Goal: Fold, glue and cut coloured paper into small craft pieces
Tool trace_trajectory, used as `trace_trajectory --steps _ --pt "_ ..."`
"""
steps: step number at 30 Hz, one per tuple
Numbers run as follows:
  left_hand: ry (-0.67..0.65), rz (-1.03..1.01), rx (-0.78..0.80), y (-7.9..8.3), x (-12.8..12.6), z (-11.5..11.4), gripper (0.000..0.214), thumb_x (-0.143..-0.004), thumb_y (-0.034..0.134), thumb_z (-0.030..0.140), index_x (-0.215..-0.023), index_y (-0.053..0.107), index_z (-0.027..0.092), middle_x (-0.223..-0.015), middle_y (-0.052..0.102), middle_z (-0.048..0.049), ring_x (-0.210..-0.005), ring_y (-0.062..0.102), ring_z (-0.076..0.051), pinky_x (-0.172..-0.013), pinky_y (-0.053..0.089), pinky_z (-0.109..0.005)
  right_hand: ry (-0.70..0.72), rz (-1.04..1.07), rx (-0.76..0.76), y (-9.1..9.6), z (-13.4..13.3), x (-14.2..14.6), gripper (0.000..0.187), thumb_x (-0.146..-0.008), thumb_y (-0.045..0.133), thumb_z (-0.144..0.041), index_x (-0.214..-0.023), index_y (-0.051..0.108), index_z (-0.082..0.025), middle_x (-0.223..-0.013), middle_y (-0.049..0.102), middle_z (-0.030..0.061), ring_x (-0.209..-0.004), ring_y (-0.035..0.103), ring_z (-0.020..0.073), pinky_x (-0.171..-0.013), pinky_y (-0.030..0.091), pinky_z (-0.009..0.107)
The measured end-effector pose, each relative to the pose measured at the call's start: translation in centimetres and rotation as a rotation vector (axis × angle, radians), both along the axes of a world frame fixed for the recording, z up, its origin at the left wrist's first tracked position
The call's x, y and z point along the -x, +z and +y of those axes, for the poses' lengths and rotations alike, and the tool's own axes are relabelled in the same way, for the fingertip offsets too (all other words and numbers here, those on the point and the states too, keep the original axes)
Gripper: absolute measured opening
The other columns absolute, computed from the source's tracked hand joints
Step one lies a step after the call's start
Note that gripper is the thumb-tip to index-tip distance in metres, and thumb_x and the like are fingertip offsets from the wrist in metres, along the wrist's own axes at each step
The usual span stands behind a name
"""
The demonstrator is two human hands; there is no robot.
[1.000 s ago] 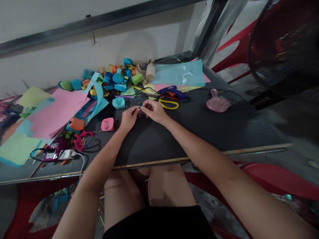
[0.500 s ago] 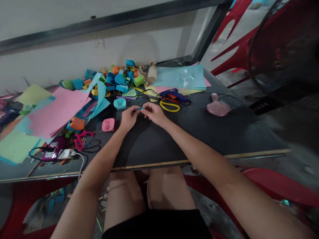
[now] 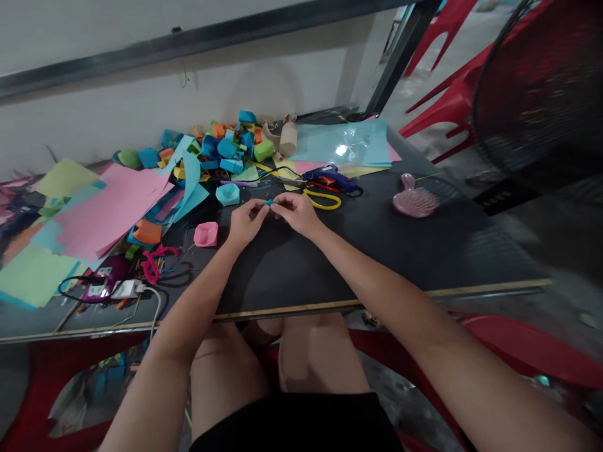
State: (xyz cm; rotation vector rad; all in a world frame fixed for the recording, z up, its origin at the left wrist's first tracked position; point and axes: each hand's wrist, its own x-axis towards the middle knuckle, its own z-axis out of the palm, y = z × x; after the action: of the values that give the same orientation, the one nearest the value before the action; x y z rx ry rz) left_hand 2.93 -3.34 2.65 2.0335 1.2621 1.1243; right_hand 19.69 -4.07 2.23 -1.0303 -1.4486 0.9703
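My left hand [image 3: 244,223] and my right hand [image 3: 295,213] meet over the black tabletop [image 3: 358,251], fingertips pinched together on a small blue paper piece [image 3: 268,203]. Both hands are closed on it. Just behind my right hand lie yellow-handled scissors [image 3: 323,200] and a blue glue gun [image 3: 332,177]. A folded light-blue paper shape [image 3: 227,194] sits behind my left hand, and a pink folded paper shape [image 3: 206,233] lies to its left.
A heap of folded coloured paper pieces [image 3: 226,147] lies at the back. Pink sheets [image 3: 113,207] and other coloured sheets cover the left. A pink hairbrush [image 3: 414,201] lies right. A charger and cables [image 3: 117,290] sit at the front left. A dark fan [image 3: 541,88] stands right, with red chairs [image 3: 443,94] behind.
My hands stay pinched on the blue piece and have barely shifted. The view has drifted slightly, showing more of the red chairs at the top right.
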Motion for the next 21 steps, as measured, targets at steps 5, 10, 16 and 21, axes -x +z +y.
trace_trajectory --steps 5,10,16,21 --pt "-0.044 -0.231 0.087 -0.4 -0.3 0.3 0.022 -0.082 0.07 0.038 -0.091 0.069 0.018 -0.082 0.071 -0.002 -0.072 0.062 -0.011 -0.06 0.045 -0.021 0.049 0.151 0.092 0.2 0.1 0.3 0.048 -0.062 0.078 -0.062 -0.076 0.063 -0.018 -0.059 0.058 -0.0018 -0.049 0.052 0.0104 -0.042 0.037 0.023" --pt "-0.071 -0.285 0.121 -0.9 -0.2 0.8 0.02 -0.086 0.064 0.037 -0.091 0.065 0.018 -0.085 0.069 -0.0033 -0.071 0.061 -0.01 -0.062 0.047 -0.021 0.079 0.214 0.088 0.1 0.3 0.5 0.049 -0.062 0.079 -0.062 -0.078 0.063 -0.019 -0.061 0.058 -0.0023 -0.052 0.054 0.0107 -0.042 0.038 0.023" --pt "-0.045 -0.152 0.066 -0.4 0.2 0.7 0.009 -0.085 0.06 0.025 -0.089 0.064 0.018 -0.083 0.067 -0.0016 -0.072 0.06 -0.012 -0.061 0.045 -0.021 0.032 0.065 0.011 -0.6 0.3 0.3 0.043 -0.067 0.077 -0.058 -0.078 0.064 -0.019 -0.069 0.063 0.0003 -0.056 0.056 0.0115 -0.05 0.044 0.025" --pt "-0.038 -0.081 0.058 -0.1 0.2 0.5 0.005 -0.084 0.061 0.021 -0.087 0.065 0.018 -0.081 0.067 -0.0005 -0.072 0.059 -0.012 -0.065 0.045 -0.023 0.007 0.011 -0.008 -0.9 0.4 0.1 0.04 -0.069 0.077 -0.057 -0.069 0.062 -0.019 -0.061 0.062 -0.0003 -0.052 0.055 0.0123 -0.054 0.046 0.028"
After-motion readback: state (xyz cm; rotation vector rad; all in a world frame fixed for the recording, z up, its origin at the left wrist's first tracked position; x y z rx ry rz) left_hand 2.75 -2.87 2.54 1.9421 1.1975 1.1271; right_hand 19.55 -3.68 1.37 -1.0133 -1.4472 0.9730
